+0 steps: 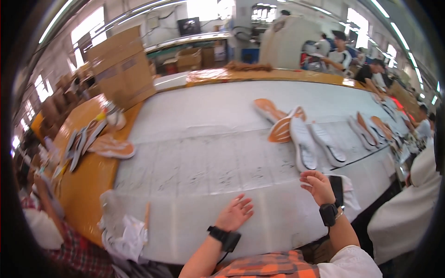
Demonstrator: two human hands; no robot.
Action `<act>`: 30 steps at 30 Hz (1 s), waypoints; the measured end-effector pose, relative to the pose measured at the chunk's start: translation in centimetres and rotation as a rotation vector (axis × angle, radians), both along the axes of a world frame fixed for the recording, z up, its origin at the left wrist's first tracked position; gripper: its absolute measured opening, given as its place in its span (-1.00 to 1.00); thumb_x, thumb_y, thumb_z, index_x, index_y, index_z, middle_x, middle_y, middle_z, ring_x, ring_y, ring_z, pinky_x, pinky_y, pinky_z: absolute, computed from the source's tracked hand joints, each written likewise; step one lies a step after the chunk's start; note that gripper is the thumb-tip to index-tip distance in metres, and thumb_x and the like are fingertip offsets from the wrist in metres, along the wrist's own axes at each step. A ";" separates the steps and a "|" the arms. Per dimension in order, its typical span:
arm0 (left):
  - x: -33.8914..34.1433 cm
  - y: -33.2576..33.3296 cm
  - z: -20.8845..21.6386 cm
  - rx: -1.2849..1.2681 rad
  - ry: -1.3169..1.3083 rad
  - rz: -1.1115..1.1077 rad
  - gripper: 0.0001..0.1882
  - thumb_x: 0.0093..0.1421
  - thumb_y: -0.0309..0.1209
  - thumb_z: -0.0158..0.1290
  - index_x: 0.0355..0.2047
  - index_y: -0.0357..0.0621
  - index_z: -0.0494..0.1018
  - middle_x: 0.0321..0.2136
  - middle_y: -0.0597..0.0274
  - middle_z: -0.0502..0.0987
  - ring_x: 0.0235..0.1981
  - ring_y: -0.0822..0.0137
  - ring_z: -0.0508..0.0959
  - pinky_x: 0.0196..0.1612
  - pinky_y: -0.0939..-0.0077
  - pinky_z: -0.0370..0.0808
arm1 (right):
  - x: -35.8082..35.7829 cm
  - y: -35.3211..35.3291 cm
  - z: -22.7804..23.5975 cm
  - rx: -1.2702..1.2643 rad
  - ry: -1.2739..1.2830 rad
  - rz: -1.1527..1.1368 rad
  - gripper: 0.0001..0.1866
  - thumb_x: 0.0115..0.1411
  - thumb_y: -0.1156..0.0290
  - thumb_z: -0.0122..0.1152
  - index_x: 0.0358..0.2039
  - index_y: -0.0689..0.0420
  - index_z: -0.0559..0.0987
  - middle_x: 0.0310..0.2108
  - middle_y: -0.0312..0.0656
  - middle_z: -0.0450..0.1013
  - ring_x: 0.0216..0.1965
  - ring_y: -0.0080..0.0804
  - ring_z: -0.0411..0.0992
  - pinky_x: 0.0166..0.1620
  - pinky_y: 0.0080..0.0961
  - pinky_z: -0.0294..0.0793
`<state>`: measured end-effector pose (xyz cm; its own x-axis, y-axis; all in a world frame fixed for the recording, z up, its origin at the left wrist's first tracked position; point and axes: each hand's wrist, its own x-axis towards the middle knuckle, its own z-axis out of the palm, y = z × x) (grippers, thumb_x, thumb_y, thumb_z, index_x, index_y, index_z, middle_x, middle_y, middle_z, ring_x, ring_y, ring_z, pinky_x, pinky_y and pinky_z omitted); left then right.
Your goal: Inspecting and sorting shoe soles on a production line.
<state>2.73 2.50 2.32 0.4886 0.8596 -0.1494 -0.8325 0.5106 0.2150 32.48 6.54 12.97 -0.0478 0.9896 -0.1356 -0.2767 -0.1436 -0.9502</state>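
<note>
Palm up above the near part of the white table (199,222), my left hand (235,213) has its fingers apart and holds nothing. My right hand (318,187) hangs just short of the near end of a white shoe sole (303,146), apart from it. Its fingers are loosely bent, with nothing visible between them. Another white sole (328,144) lies to the right. Behind these, an orange-and-white sole (281,129) overlaps others, and an orange sole (268,109) points away to the left. Both wrists carry black strapped devices.
A black phone (337,189) and white cloth lie beside my right wrist. More soles (364,132) run along the right. At left, soles (111,147) rest on an orange ledge near a cardboard box (121,69). Crumpled white material (132,236) sits at the near left. Other people work on both sides.
</note>
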 end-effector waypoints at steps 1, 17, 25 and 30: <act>-0.3 -0.1 0.0 -0.025 0.036 0.022 -0.69 0.20 -0.31 -0.14 -0.04 -0.03 0.25 -0.12 0.11 0.41 -0.11 0.18 0.41 0.00 0.21 0.31 | 0.9 0.9 -0.2 0.014 0.001 -0.097 -0.78 0.07 0.55 0.00 -0.22 0.20 0.43 -0.26 -0.23 0.40 -0.23 -0.46 0.37 -0.15 -0.47 0.37; 1.3 0.0 1.2 -0.020 0.089 -0.007 -0.66 0.17 -0.32 -0.10 -0.05 -0.11 0.22 -0.13 0.04 0.36 -0.10 0.13 0.38 0.01 0.14 0.30 | 8.5 13.8 -12.7 0.051 -1.056 -0.116 -0.57 -0.27 0.34 0.30 -0.33 0.27 0.50 -0.36 -0.05 0.48 -0.40 -0.17 0.46 -0.30 -0.37 0.43; 1.7 -0.1 1.9 -0.013 0.110 0.056 -0.59 0.18 -0.22 -0.10 0.00 -0.11 0.20 -0.11 0.01 0.36 -0.07 0.12 0.37 0.03 0.12 0.27 | 3.7 8.3 -5.7 -0.236 0.035 0.277 -0.75 0.03 0.51 0.13 -0.22 0.18 0.43 -0.39 -0.20 0.46 -0.43 -0.38 0.46 -0.38 -0.53 0.48; 1.7 -0.5 2.6 0.044 -0.086 0.255 -0.35 0.12 0.05 -0.10 0.09 -0.10 0.13 -0.03 0.03 0.31 -0.02 0.09 0.33 0.07 0.12 0.24 | 0.3 4.6 -1.0 -0.190 -0.190 0.621 -0.82 0.15 0.37 0.07 -0.32 0.21 0.46 -0.35 -0.21 0.46 -0.34 -0.47 0.45 -0.24 -0.58 0.45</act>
<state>4.42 2.05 4.96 0.2648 0.9613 -0.0762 -0.9492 0.2738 0.1551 32.75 11.10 11.98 -0.5582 0.7444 -0.3665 0.0802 -0.3913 -0.9168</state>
